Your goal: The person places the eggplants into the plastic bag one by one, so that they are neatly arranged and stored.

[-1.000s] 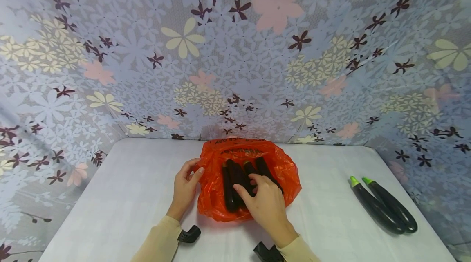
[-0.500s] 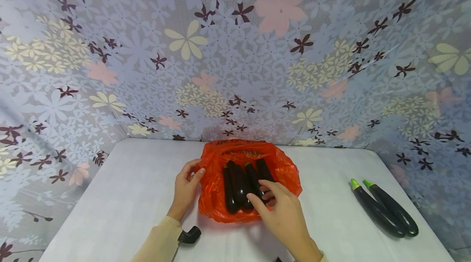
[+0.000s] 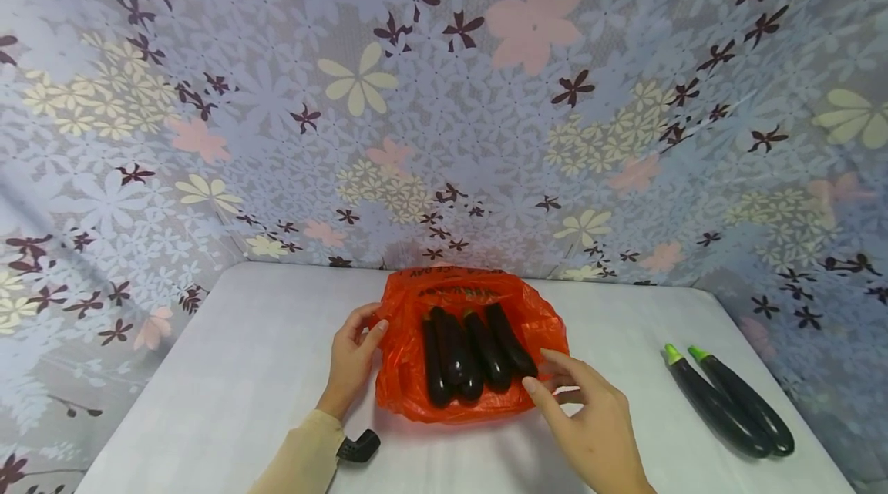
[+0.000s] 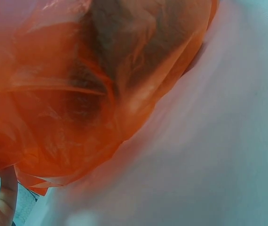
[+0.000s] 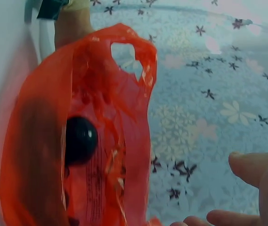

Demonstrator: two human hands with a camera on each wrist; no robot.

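An orange-red plastic bag (image 3: 400, 382) stands with its mouth wide on the white table, several dark eggplants (image 3: 454, 351) lying side by side inside. My left hand (image 3: 350, 363) holds the bag's left rim, thumb in front and fingers partly hidden behind the plastic; its fingertips (image 4: 7, 188) show at the bag's edge in the left wrist view. Near the bag's right rim is my right hand (image 3: 593, 425), fingers loosely bent and apart, holding nothing. From the right wrist view, one rounded eggplant end (image 5: 81, 140) shows inside the bag.
Two eggplants (image 3: 718, 405) with green stem ends lie together at the table's right side. A flowered cloth (image 3: 444, 132) hangs behind and beside the white table (image 3: 264, 371). A black wrist device (image 3: 358, 446) is at the left sleeve.
My right hand has drawn back from over the eggplants to the right, beyond them, showing more of them in the bag. The left hand keeps its place at the rim.
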